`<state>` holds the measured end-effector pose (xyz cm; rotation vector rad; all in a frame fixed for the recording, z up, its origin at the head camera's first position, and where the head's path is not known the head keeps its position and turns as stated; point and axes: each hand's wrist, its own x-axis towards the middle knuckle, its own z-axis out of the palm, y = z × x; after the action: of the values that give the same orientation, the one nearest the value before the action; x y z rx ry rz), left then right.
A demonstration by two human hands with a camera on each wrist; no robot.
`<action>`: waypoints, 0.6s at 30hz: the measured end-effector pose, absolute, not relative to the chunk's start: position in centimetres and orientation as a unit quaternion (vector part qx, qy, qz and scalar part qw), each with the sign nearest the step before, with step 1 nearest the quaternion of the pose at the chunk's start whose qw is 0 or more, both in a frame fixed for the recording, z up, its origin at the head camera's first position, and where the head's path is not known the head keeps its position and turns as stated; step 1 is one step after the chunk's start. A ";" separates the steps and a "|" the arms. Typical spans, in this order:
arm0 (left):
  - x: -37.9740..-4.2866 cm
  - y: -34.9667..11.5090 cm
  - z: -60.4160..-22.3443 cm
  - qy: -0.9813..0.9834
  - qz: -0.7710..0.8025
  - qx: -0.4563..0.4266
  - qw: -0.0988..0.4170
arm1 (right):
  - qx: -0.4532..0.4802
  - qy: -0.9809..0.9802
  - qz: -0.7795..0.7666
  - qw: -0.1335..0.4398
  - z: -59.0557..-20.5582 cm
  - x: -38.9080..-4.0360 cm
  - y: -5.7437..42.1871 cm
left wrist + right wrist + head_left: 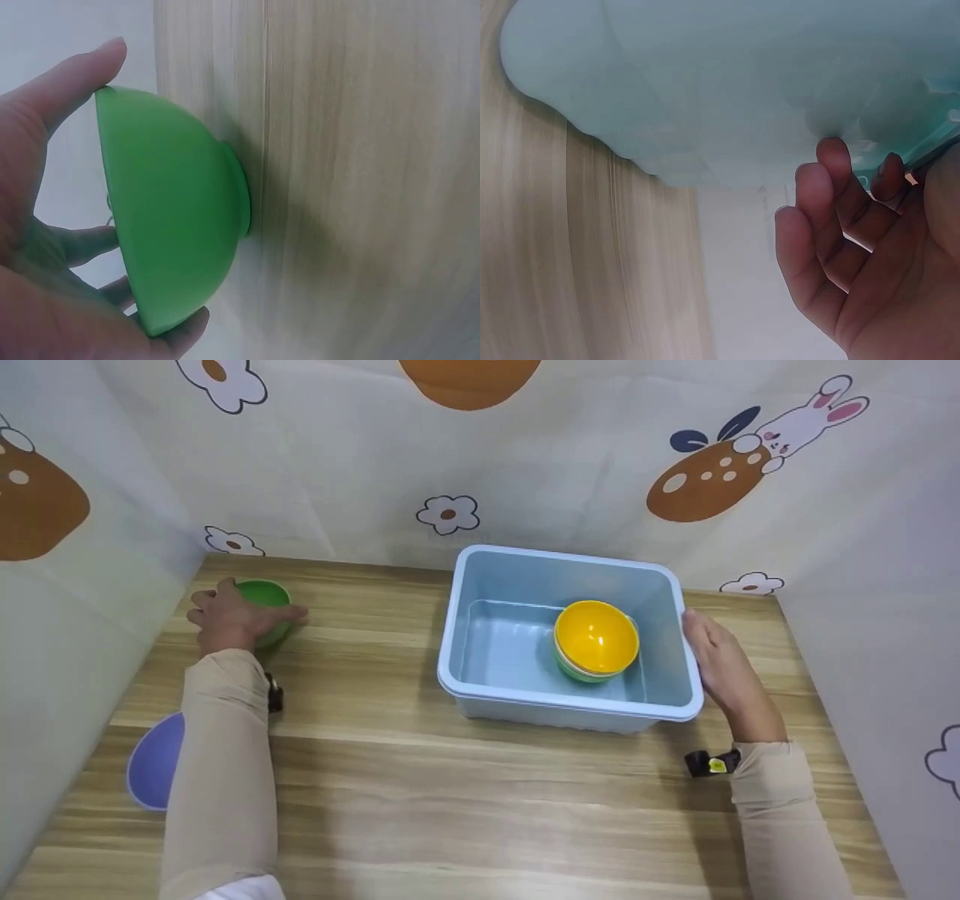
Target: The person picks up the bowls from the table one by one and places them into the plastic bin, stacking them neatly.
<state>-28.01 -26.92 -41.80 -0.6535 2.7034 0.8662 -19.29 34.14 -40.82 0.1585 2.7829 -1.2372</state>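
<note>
My left hand (229, 619) spans a green bowl (264, 592) at the table's far left. In the left wrist view the thumb is at one side of the bowl's rim and fingers are around the opposite side, with the bowl's foot at or close to the wood. My right hand (724, 664) is at the right side of a light blue bin (570, 703). In the right wrist view its fingers (814, 187) are loosely bent beside the outer wall, at least one fingertip seeming to touch it. Inside the bin, toward its right, stands a stack of bowls topped by a yellow bowl (596, 637).
A purple bowl (156, 765) rests at the left table edge, partly covered by my left forearm. Printed cloth (360, 472) walls off the wooden table (465, 810) at the back and both sides.
</note>
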 end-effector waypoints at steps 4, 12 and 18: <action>-27.8 -26.8 -41.6 0.925 0.292 -0.211 0.122 | 0.051 0.911 -0.405 0.047 -40.8 -19.3 34.1; -27.8 -26.2 -42.1 0.933 0.269 -0.225 0.087 | 0.036 0.915 -0.399 0.039 -40.8 -19.2 34.1; -28.0 -25.6 -41.6 0.943 0.240 -0.223 0.063 | 0.039 0.916 -0.398 0.043 -40.8 -19.2 34.1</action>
<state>-28.04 -25.64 -41.57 -0.6725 2.8490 0.7256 -19.20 34.12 -40.85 0.1184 2.8011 -1.2172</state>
